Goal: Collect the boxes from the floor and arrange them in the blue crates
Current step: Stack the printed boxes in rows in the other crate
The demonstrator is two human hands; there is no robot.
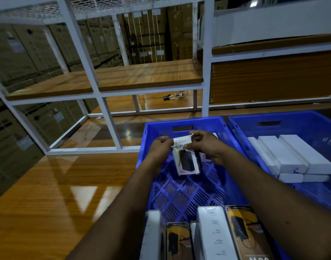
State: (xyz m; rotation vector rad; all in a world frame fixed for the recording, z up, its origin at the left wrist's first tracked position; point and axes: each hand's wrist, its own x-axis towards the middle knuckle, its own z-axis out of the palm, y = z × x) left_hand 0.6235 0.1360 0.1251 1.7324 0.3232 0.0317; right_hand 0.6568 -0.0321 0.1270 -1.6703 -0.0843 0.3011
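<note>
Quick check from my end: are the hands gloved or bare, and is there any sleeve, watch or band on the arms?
Both are bare. The left hand and right hand wear no gloves, and no watch or band shows on either wrist. The forearms are uncovered all the way to the bottom edge of the view, so no sleeve is visible. A ring cannot be made out at this blur.

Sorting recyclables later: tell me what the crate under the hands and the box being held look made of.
Blue crate: moulded plastic, judging by its slotted lattice floor and slight sheen. Box, pinched by the left hand and right hand: probably printed cardboard, white with a product picture; the glossy glare suggests a film wrap, though uncertain.
</note>
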